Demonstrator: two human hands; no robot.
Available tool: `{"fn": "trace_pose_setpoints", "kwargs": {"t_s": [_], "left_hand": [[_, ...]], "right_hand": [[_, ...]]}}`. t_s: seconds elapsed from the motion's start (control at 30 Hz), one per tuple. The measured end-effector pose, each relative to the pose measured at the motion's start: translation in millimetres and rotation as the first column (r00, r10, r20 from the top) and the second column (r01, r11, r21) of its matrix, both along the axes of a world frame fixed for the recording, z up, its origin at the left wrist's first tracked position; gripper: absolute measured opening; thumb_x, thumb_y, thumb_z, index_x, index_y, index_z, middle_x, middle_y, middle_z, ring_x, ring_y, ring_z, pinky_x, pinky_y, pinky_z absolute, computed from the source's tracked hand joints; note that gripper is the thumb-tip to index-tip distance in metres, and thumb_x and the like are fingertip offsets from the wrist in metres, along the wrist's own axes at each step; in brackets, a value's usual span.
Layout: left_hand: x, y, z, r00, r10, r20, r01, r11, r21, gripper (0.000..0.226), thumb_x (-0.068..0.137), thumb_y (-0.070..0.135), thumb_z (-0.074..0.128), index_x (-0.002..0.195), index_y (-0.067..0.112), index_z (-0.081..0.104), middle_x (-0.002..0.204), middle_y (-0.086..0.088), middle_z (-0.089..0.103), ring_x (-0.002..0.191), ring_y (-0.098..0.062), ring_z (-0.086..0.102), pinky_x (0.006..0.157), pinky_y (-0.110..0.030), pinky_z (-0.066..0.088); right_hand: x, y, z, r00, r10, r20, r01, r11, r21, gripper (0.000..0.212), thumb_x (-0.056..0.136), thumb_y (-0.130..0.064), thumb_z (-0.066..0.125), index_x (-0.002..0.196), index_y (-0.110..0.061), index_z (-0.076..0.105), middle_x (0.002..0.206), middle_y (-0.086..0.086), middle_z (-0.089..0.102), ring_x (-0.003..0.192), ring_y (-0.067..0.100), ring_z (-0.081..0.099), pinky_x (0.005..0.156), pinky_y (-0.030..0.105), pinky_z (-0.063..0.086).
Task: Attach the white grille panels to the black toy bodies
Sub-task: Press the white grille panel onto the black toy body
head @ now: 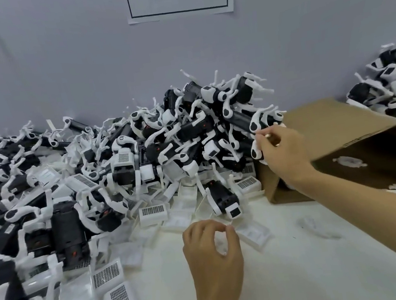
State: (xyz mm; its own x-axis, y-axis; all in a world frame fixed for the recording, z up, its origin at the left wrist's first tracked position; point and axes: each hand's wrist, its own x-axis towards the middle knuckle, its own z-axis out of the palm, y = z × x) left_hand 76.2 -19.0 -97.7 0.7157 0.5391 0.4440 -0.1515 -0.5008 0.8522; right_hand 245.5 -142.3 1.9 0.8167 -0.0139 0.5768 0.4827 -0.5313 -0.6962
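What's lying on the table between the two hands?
In the head view, one black toy body with white legs lies between the left hand and the right hand, with white grille panels beside it.

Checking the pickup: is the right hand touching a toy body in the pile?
Touching. The head view shows the right hand with its fingertips closed on the white leg of a toy body at the pile's right edge.
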Motion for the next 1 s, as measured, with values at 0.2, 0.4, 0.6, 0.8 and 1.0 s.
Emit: {"fn": "trace_pose_setpoints", "kwargs": {"t_s": [0.2, 0.4, 0.6, 0.8, 1.0], "left_hand": [[-3.4, -3.7, 4.9, 0.998, -0.002, 0.059, 0.008, 0.995, -0.095, 0.019, 0.093, 0.046, 0.059, 0.11, 0.044, 0.05, 0.115, 0.027, 0.051, 0.116, 0.015, 0.041, 0.098, -0.019, 0.033], [-5.8, -4.1, 2.3, 0.997, -0.045, 0.067, 0.045, 0.999, 0.0, 0.087, 0.076, 0.062, 0.065, 0.151, 0.042, 0.025, 0.144, 0.038, 0.03, 0.134, 0.013, 0.028, 0.109, -0.022, 0.026], [-3.0, -4.2, 0.4, 0.984, -0.048, 0.171, -0.021, 0.924, 0.381, 0.079, 0.076, 0.067, 0.066, 0.146, 0.038, 0.043, 0.156, 0.005, 0.042, 0.15, -0.018, 0.03, 0.115, -0.051, 0.027], [-1.4, -7.8, -0.2, 0.948, -0.064, 0.311, -0.15, 0.773, 0.617, 0.045, 0.081, 0.053, 0.074, 0.107, 0.016, 0.075, 0.109, 0.008, 0.073, 0.126, -0.017, 0.059, 0.111, -0.045, 0.032], [-18.7, -10.6, 20.8, 0.936, -0.262, 0.233, 0.305, 0.937, -0.171, 0.047, 0.066, 0.065, 0.081, 0.102, 0.044, 0.058, 0.089, 0.016, 0.072, 0.077, -0.006, 0.07, 0.072, -0.021, 0.055]], "right_hand": [[-27.4, -9.5, 16.8, 0.962, 0.242, 0.128, -0.246, 0.969, 0.02, 0.019, 0.097, -0.026, 0.068, 0.078, -0.029, 0.066, 0.062, -0.005, 0.065, 0.052, 0.012, 0.054, 0.053, 0.026, 0.044], [-61.5, -17.6, 28.1, 0.849, 0.526, 0.054, -0.525, 0.851, -0.031, 0.023, 0.095, -0.039, 0.066, 0.076, -0.028, 0.069, 0.056, -0.005, 0.056, 0.047, 0.009, 0.045, 0.049, 0.013, 0.039], [-86.6, -17.8, 25.7, 0.762, 0.635, -0.127, -0.628, 0.772, 0.092, 0.032, 0.088, -0.035, 0.061, 0.076, -0.006, 0.066, 0.048, -0.008, 0.046, 0.043, 0.007, 0.037, 0.045, 0.019, 0.032], [-102.2, -18.2, 16.1, 0.698, 0.652, -0.297, -0.489, 0.737, 0.467, 0.029, 0.079, -0.041, 0.067, 0.068, -0.015, 0.075, 0.051, -0.002, 0.047, 0.045, 0.01, 0.041, 0.045, 0.017, 0.037], [-128.2, -23.9, -18.3, 0.815, 0.575, -0.076, -0.362, 0.606, 0.709, 0.038, 0.096, -0.039, 0.052, 0.103, -0.007, 0.071, 0.101, 0.011, 0.076, 0.093, 0.022, 0.07, 0.072, 0.029, 0.058]]}}
